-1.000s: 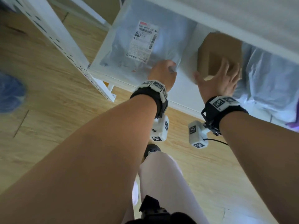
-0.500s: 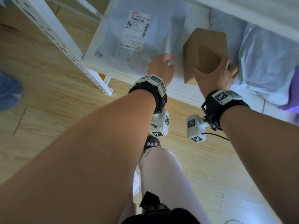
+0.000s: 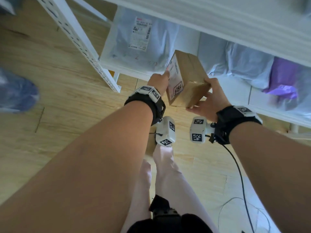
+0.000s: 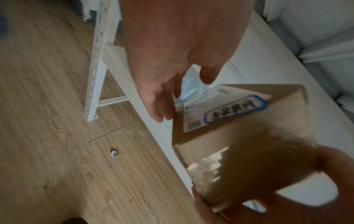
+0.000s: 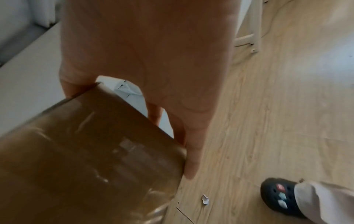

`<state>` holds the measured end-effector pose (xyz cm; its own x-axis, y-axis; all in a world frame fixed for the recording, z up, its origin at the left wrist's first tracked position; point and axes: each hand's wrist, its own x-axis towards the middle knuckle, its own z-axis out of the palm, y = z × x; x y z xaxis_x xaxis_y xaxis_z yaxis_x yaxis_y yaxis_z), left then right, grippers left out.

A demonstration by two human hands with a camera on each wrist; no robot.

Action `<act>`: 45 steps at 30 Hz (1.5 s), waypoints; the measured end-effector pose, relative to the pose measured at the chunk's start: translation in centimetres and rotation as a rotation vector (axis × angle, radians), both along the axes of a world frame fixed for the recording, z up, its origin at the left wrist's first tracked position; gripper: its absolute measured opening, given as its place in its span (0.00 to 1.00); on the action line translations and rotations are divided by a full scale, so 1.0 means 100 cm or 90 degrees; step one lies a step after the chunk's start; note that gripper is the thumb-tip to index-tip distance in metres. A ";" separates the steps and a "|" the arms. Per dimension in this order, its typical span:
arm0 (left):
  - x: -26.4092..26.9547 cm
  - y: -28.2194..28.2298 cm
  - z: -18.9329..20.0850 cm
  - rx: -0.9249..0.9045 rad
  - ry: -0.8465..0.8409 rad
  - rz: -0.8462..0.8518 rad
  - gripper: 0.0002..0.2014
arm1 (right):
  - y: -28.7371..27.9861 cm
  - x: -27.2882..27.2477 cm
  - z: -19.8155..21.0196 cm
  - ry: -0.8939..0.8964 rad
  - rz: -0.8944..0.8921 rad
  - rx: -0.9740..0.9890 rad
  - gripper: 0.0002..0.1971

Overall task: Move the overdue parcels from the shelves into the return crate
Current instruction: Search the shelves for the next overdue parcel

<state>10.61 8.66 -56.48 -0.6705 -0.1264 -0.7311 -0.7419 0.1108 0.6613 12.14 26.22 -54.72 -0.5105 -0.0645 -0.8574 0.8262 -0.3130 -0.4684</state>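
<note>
Behind my grip stands the white shelf (image 3: 235, 101) with grey mailer bags (image 3: 143, 42); clear of its edge is the cardboard box (image 3: 188, 81), my right hand (image 3: 207, 100) wrapped round its near end. My left hand (image 3: 159, 81) lies flat-fingered against its labelled side. The lift-out is in hand; next I must find the return crate, which I cannot see.
</note>
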 end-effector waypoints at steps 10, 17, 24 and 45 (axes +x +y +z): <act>0.055 -0.001 0.011 0.199 -0.075 0.124 0.14 | 0.008 0.054 0.012 -0.036 0.037 -0.110 0.37; 0.079 0.005 0.026 0.248 -0.072 0.110 0.33 | 0.042 0.077 0.029 -0.021 0.067 -0.125 0.37; 0.096 0.048 0.057 0.295 -0.064 -0.045 0.33 | 0.071 0.092 0.058 0.020 0.068 -0.071 0.25; 0.108 0.266 0.170 0.105 0.087 -0.303 0.27 | 0.261 0.152 0.158 0.164 -0.021 0.115 0.12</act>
<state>21.40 35.26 -39.49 -0.7164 0.3261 -0.6168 -0.5399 0.3007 0.7862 27.37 52.33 -38.93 -0.7112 0.0973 -0.6962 0.6642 -0.2312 -0.7109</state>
